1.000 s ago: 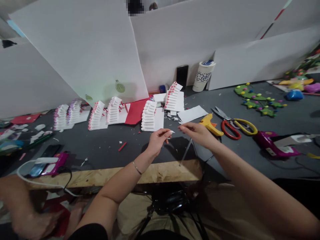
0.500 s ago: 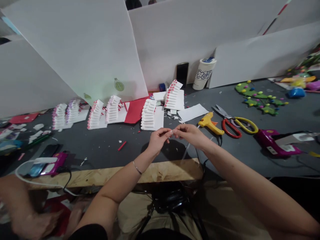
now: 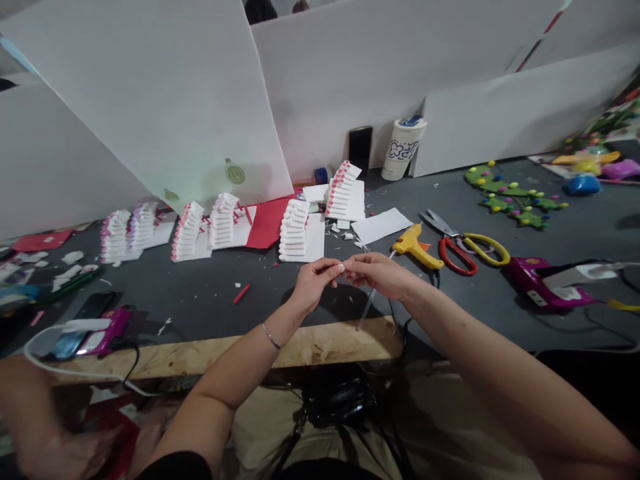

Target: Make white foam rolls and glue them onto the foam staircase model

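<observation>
My left hand point(image 3: 316, 280) and my right hand point(image 3: 377, 275) meet fingertip to fingertip over the dark table's front part. Both are closed in a pinch around something tiny and whitish, too small to name. Just beyond them stands a fan of white rolled pieces point(image 3: 293, 230) on a white card. Another fan with red tips point(image 3: 341, 190) is behind it. A yellow glue gun point(image 3: 416, 247) lies to the right of my right hand, and a short red stick point(image 3: 241, 294) lies left of my left hand.
Scissors with red and yellow handles point(image 3: 457, 255), a magenta power strip point(image 3: 545, 283), a white cup point(image 3: 401, 150) and green star decorations point(image 3: 520, 193) are on the right. More fans point(image 3: 187, 232) stand left. Another person's hand point(image 3: 70, 447) is at the lower left. Cables hang near the wooden edge point(image 3: 200, 357).
The view has shifted slightly, so the table's things appear a little further left. My hands stay together in the same pinch. The other person's hand has moved slightly.
</observation>
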